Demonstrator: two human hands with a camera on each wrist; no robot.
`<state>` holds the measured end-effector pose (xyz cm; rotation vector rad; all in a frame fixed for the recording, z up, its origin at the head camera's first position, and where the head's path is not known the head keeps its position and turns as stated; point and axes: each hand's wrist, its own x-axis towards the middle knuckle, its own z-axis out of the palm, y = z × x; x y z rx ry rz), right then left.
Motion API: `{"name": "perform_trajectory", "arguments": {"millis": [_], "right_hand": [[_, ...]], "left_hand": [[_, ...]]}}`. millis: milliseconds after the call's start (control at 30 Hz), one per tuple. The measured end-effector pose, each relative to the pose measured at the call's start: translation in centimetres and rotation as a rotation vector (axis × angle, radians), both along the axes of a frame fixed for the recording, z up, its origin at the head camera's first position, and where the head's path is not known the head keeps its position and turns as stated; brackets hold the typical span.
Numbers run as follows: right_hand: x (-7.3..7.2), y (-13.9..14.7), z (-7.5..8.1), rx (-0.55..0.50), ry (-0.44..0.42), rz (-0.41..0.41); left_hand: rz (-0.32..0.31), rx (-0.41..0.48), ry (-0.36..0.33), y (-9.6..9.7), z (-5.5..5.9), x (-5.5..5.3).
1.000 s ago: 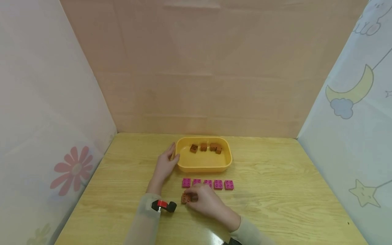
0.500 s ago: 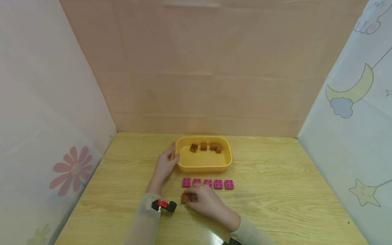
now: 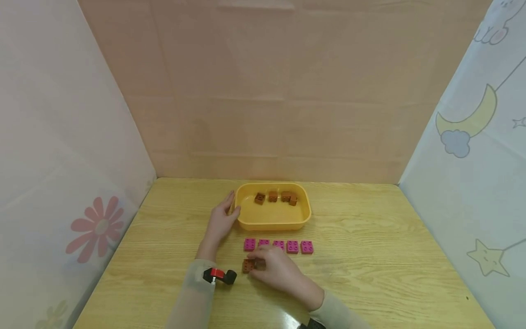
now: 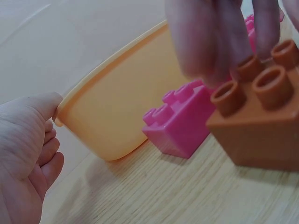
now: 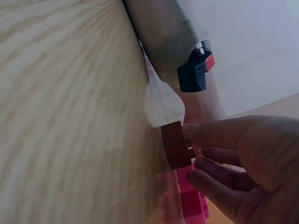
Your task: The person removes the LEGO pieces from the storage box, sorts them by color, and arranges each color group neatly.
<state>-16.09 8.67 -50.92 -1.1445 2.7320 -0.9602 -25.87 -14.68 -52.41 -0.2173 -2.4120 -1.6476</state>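
My left hand (image 3: 222,220) grips the left end of a yellow plastic tray (image 3: 273,227), its thumb at the rim (image 4: 63,109) and the other fingers outside the wall. In front of the tray, my right hand (image 3: 277,267) holds a brown toy brick (image 3: 248,266) between thumb and fingertips. This brick stands studs up, close over the wood in the left wrist view. A darker brown patch shows behind it under the fingers. Several pink toy bricks (image 3: 292,247) form a row between tray and right hand, partly hidden by its knuckles.
Several brown bricks (image 3: 273,196) lie loose along the back of the tray. A wooden table (image 3: 370,256) carries everything, with a tan sheet (image 3: 279,91) behind and printed white sheets on both sides. Each wrist wears a black camera mount (image 3: 222,275).
The brown brick has turned slightly under my right fingertips, more square to the pink row. My left hand and the tray have kept their place.
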Motion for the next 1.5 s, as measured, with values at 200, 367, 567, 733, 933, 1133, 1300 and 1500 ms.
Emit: {"name": "perform_trajectory", "arguments": {"millis": [200,367,567,733,933,1133,1300,1500], "right_hand": [[-0.4,0.6,0.7,-0.056,-0.018,-0.015],[-1.1,1.7,1.8,-0.14,-0.067,-0.03],[-3.2,3.9,3.1,-0.319,-0.192,-0.097],[-5.4,5.7,3.9,-0.397,-0.264,-0.145],[-7.7,6.6,4.6,-0.369,-0.255,-0.206],[-10.6,6.5,4.6,-0.293,-0.253,-0.246],[-13.2,5.9,4.1,-0.225,-0.215,-0.276],[-15.3,5.0,3.7,-0.19,-0.223,-0.32]], "left_hand": [[-0.005,0.016,0.0,-0.1,-0.1,0.0],[-0.006,0.01,0.004,0.0,-0.1,-0.1],[-0.014,0.019,0.014,0.2,-0.1,-0.2],[-0.017,0.017,0.014,0.3,-0.1,-0.2],[-0.008,0.004,0.01,0.3,-0.2,-0.2],[-0.013,0.001,0.013,0.3,-0.2,-0.2],[-0.019,0.004,0.014,0.3,-0.1,-0.1],[-0.018,0.012,0.008,0.3,-0.1,-0.1]]}}
